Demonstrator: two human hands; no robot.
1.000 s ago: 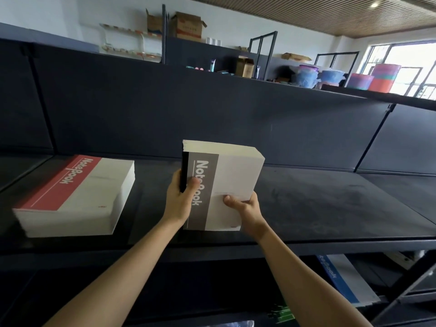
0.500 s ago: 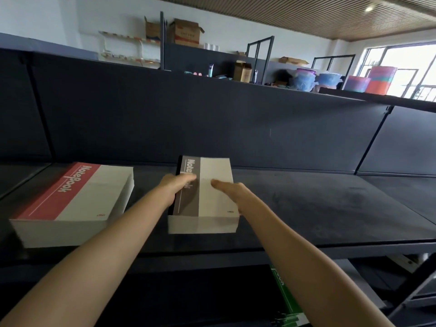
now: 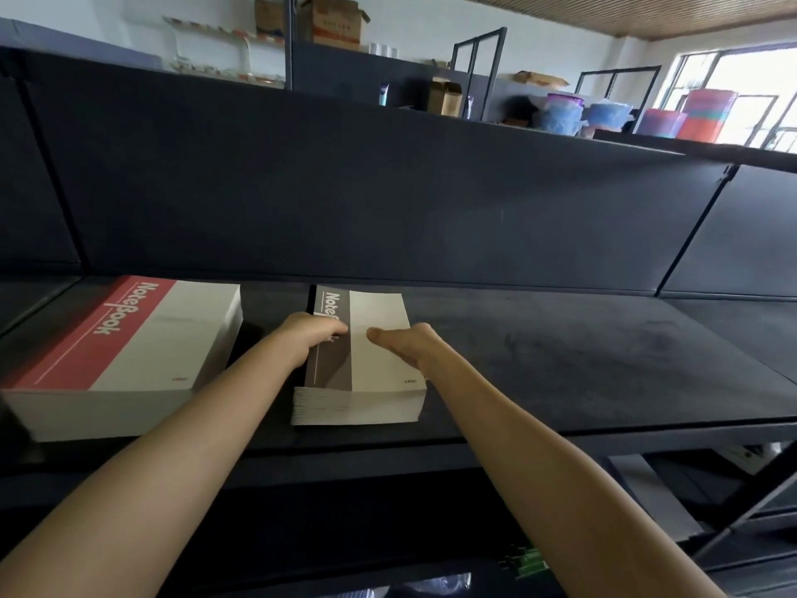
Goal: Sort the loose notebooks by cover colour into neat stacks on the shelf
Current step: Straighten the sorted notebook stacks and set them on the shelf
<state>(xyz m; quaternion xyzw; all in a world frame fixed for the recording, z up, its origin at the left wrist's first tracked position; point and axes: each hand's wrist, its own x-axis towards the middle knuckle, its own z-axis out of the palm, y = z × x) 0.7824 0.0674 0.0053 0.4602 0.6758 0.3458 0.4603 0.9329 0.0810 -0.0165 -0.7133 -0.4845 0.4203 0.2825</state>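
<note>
We are looking at the stack of grey-banded white paper notebooks point(image 3: 366, 369), which is now lying flat on the dark matte shelf point(image 3: 582, 360), close to its front edge with the spines to the left. A second ago we were holding it tilted up in the air in front of the shelf. Half a second ago it was touching down, and now it is resting fully on the board.

Our left hand point(image 3: 308, 338) is gripping the spine side, with the thumb on the grey band and the fingers curled down the edge. Our right hand point(image 3: 403, 345) is clasping the opposite side, with the thumb lying on the white cover and the fingers hidden past the edge.

At the front left corner the notebook edges are stepping out slightly, so we judge the pile is needing a squaring push before we let go.

Just to the left, across a strip of bare shelf, the stack of red-banded white notebooks point(image 3: 129, 338) is sitting where it was. The grey pile is therefore forming a second colour group beside it.

Behind both, the black back panel point(image 3: 388, 200) is rising, with brown cardboard boxes point(image 3: 336, 19) and coloured plastic tubs point(image 3: 707, 114) showing beyond it.
</note>
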